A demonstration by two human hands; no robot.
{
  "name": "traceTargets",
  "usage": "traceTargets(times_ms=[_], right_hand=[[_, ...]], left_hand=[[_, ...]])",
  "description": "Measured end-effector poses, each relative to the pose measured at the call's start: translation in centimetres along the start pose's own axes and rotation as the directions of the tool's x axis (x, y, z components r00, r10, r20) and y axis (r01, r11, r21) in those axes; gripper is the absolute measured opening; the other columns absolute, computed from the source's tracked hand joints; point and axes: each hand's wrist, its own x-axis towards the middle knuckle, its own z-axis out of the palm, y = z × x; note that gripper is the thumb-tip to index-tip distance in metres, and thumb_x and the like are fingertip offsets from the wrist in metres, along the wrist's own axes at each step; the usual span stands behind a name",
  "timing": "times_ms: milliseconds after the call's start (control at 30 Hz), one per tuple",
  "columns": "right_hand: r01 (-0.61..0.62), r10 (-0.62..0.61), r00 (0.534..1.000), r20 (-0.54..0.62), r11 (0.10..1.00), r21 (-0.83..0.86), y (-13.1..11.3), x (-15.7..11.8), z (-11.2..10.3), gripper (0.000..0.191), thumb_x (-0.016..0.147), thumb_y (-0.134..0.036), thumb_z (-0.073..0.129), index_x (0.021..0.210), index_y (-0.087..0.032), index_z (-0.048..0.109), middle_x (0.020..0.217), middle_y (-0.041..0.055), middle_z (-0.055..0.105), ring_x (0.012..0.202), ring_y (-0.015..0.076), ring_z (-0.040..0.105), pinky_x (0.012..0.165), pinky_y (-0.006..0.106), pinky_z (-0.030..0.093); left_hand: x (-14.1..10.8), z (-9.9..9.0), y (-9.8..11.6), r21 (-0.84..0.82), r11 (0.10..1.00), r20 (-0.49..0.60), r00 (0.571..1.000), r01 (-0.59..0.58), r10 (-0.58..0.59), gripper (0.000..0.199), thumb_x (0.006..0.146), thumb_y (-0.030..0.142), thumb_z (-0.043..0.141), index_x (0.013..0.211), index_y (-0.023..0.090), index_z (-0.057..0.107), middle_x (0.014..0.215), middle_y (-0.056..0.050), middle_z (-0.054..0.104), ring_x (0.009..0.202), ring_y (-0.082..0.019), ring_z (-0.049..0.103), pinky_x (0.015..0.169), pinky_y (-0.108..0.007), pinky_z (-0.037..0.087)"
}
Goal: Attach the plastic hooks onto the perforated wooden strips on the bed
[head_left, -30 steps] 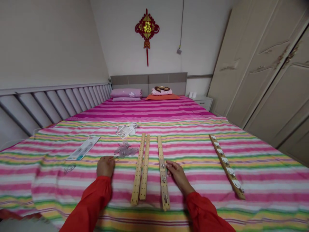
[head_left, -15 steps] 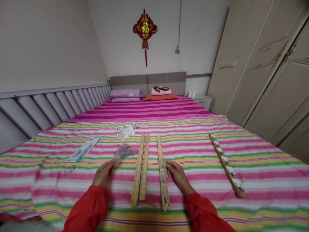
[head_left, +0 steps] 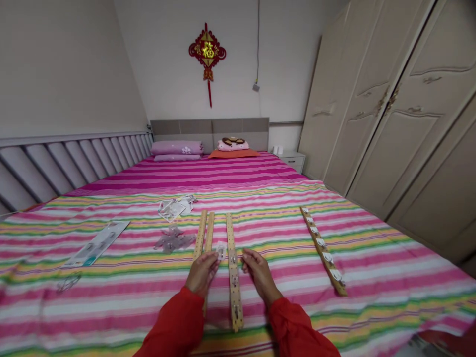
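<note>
Between the fingertips of my left hand is a small clear hook, held over two wooden strips. A third wooden strip lies just to the right, with several clear hooks along its nearer half. My right hand is right of that strip, thumb and fingers bent close together; whether anything tiny is between them is not clear. A pile of clear hooks lies beyond my left hand. Far to the right, another wooden strip carries several white hooks.
White packets lie behind the hook pile. At left are a flat package and a thin wire-like bundle. Everything rests on a striped bedsheet. Folded bedding is by the headboard, and a railing runs along the left.
My left hand has moved right from the hook pile to the wooden strips, carrying a clear hook. My right hand has drawn slightly away from the third strip. The view has turned right.
</note>
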Motion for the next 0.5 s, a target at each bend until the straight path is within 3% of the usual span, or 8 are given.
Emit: traceTargets(times_ms=[100,267,500], right_hand=[[0.005,-0.007,0.999,0.035,0.999,0.052,0.0,0.0,0.0,0.048,0.057,-0.024,0.082,0.102,-0.018,0.067,0.067,-0.0025,0.064,0.056,0.0105,0.056,0.057,0.025,0.043],[-0.011,0.004,0.997,0.076,0.996,0.09,0.0,0.1,-0.2,0.059,0.052,-0.017,0.084,0.108,-0.02,0.065,0.079,-0.0014,0.065,0.07,0.0134,0.061,0.072,0.03,0.048],[-0.006,-0.004,0.994,0.108,0.995,0.097,0.0,0.2,-0.1,0.064,0.049,-0.014,0.084,0.109,-0.021,0.063,0.078,-0.0024,0.064,0.067,0.0125,0.06,0.075,0.031,0.048]], left_hand=[[0.6,1.1,-1.4,0.179,0.974,0.066,0.989,-0.139,0.129,0.016,0.058,0.018,0.076,0.069,0.013,0.066,0.053,0.002,0.061,0.049,-0.006,0.054,0.047,-0.014,0.041],[1.6,2.5,-2.3,0.407,0.803,0.228,0.899,-0.436,0.373,0.022,0.055,0.031,0.071,0.068,0.013,0.067,0.062,-0.003,0.066,0.059,-0.013,0.059,0.056,-0.023,0.045],[1.8,3.3,-3.1,0.54,0.653,0.272,0.844,-0.531,0.462,0.02,0.061,0.034,0.063,0.07,0.016,0.066,0.065,-0.003,0.066,0.062,-0.016,0.061,0.061,-0.027,0.046]])
